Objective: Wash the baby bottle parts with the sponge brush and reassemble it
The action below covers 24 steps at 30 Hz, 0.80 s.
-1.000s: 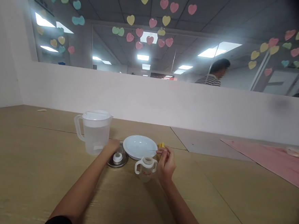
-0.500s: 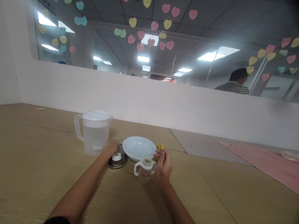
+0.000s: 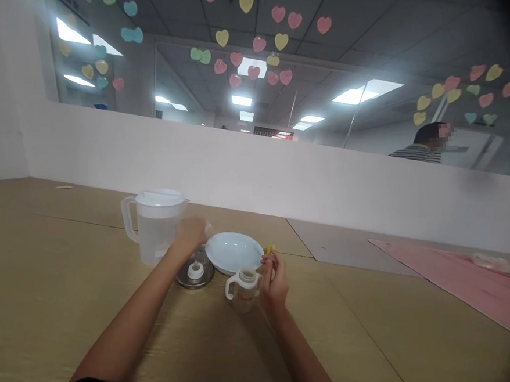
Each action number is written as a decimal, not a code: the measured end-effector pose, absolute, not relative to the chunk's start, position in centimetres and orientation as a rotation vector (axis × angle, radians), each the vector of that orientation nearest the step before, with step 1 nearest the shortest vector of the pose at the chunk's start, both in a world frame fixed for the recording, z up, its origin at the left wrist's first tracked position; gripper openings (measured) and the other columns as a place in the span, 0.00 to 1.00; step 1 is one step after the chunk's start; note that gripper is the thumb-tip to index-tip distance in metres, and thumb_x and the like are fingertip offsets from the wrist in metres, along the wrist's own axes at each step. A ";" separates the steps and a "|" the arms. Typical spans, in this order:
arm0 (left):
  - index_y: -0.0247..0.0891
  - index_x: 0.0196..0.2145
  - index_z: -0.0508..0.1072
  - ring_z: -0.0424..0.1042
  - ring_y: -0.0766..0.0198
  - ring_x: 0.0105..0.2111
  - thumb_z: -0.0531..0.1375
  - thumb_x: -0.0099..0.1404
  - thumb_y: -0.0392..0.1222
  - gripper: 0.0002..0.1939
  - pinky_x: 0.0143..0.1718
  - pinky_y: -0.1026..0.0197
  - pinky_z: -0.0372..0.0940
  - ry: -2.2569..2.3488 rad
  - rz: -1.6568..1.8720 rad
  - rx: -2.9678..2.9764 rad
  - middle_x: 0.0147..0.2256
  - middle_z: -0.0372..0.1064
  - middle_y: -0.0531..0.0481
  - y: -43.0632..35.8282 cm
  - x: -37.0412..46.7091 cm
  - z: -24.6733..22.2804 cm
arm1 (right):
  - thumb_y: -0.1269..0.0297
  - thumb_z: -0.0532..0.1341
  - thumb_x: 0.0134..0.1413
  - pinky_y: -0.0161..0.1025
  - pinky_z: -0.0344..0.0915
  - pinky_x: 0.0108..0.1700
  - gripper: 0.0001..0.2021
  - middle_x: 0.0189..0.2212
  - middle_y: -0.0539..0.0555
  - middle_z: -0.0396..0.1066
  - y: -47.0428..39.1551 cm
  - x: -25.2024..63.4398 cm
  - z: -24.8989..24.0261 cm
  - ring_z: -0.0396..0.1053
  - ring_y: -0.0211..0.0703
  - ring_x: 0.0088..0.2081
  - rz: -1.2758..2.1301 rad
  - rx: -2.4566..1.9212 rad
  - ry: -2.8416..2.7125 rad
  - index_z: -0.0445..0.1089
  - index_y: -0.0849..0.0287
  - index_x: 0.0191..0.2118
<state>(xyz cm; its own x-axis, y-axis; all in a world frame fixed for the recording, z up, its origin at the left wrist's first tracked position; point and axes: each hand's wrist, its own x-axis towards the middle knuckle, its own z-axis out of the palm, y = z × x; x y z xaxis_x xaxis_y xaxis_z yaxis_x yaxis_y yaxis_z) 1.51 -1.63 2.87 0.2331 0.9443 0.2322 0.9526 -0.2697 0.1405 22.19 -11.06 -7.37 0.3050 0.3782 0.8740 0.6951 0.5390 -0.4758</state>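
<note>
Blurred by motion, my left hand (image 3: 192, 231) is raised in front of the white-lidded pitcher (image 3: 155, 230), its fingers closed round something clear and too smeared to name. Below it, a white ring with a nipple-like tip (image 3: 195, 270) lies on a round metal dish (image 3: 194, 284). My right hand (image 3: 275, 280) is beside the right handle of a clear, open-topped bottle (image 3: 243, 293) with two white handles. Its thumb and fingers are pinched together; what they hold is too small to make out. Behind the bottle is a pale blue bowl (image 3: 234, 252).
A small yellow object (image 3: 269, 249) is just behind my right hand. Grey (image 3: 346, 250) and pink (image 3: 458, 284) sheets cover the table's right side. Along the back runs a low white wall (image 3: 253, 170) under glass, with a person (image 3: 418, 152) beyond.
My left hand has risen from the metal dish and moved slightly right, with a clear thing at its fingers. The thin stick at my right fingertips no longer shows. The person beyond the glass has shifted right.
</note>
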 end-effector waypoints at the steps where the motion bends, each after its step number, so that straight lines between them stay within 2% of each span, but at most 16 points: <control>1: 0.28 0.41 0.72 0.69 0.42 0.45 0.56 0.57 0.39 0.16 0.40 0.50 0.63 -1.827 -0.458 -2.431 0.42 0.70 0.30 -2.0 1.9 3.4 | 0.61 0.48 0.63 0.41 0.70 0.39 0.15 0.35 0.57 0.72 -11.1 22.2 -7.4 0.72 0.41 0.35 -0.371 -1.029 -1.363 0.62 0.63 0.50; 4: 0.33 0.37 0.73 0.71 0.47 0.40 0.53 0.57 0.38 0.13 0.36 0.55 0.62 -1.619 -0.538 -2.485 0.38 0.72 0.37 -3.0 3.3 3.7 | 0.68 0.47 0.63 0.42 0.71 0.40 0.14 0.36 0.58 0.72 -11.3 22.3 -7.3 0.72 0.41 0.38 -0.607 -0.925 -1.449 0.61 0.62 0.51; 9: 0.38 0.32 0.71 0.72 0.57 0.34 0.53 0.57 0.38 0.08 0.29 0.62 0.57 -1.346 -0.622 -2.631 0.33 0.74 0.47 -3.0 5.4 1.6 | 0.73 0.48 0.61 0.42 0.71 0.38 0.16 0.37 0.59 0.70 -12.5 22.7 -6.2 0.71 0.42 0.39 -0.807 -0.675 -1.462 0.58 0.60 0.54; 15: 0.39 0.33 0.71 0.71 0.60 0.34 0.53 0.60 0.41 0.08 0.28 0.63 0.54 -1.240 -0.687 -2.667 0.34 0.74 0.48 -1.9 5.7 -0.2 | 0.74 0.50 0.59 0.40 0.70 0.30 0.11 0.30 0.57 0.70 -14.0 22.0 -5.1 0.69 0.41 0.32 -0.959 -0.380 -1.775 0.62 0.61 0.46; 24: 0.38 0.33 0.71 0.71 0.60 0.33 0.55 0.59 0.38 0.06 0.29 0.63 0.55 -1.185 -0.699 -2.689 0.34 0.74 0.46 -1.2 5.8 -1.0 | 0.78 0.51 0.56 0.38 0.67 0.30 0.07 0.25 0.56 0.69 -14.4 19.7 -5.2 0.66 0.40 0.29 -0.987 -0.337 -1.900 0.64 0.64 0.37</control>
<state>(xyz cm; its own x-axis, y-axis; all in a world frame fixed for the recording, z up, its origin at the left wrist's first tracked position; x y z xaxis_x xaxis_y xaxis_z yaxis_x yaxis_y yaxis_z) 5.78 -1.18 -0.97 0.5865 0.6683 0.4577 0.7239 -0.6859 0.0739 19.74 -14.36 -5.23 -0.5244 -0.1636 0.8356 0.5897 0.6381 0.4951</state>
